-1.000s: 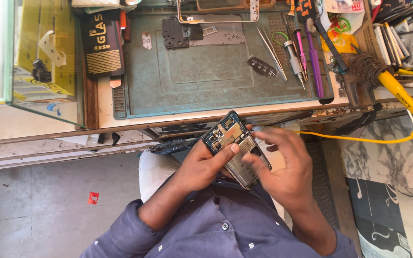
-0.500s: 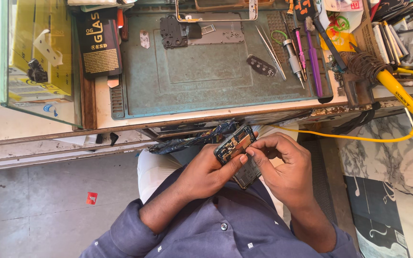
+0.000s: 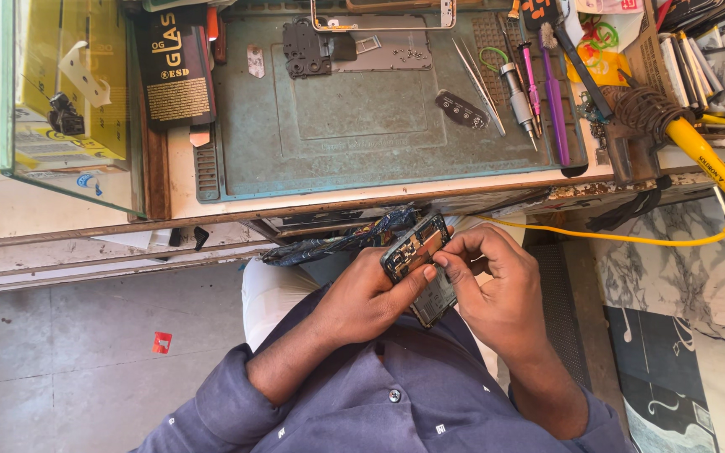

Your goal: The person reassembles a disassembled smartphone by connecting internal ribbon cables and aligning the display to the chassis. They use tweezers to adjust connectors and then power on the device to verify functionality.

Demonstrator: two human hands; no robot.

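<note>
An opened smartphone [image 3: 417,246] with its circuit board exposed sits over my lap, below the bench edge. My left hand [image 3: 368,299] grips its left side from beneath, thumb along the edge. My right hand [image 3: 497,289] holds the right side, thumb and forefinger pinched on the phone's inner parts near the middle. I cannot tell whether the fingers hold any small piece. My blue shirt sleeves run down to the bottom of the view.
A teal work mat [image 3: 362,109] covers the wooden bench, with a black phone part [image 3: 308,46], tweezers [image 3: 480,75], screwdrivers [image 3: 547,92] and a phone frame [image 3: 379,13]. A yellow-handled soldering iron [image 3: 702,155] with coiled cord lies at right. A glass case [image 3: 52,92] stands at left.
The phone has been lowered slightly and tilted; my right hand's fingers have moved in from its edge onto the exposed board. My left hand keeps its grip.
</note>
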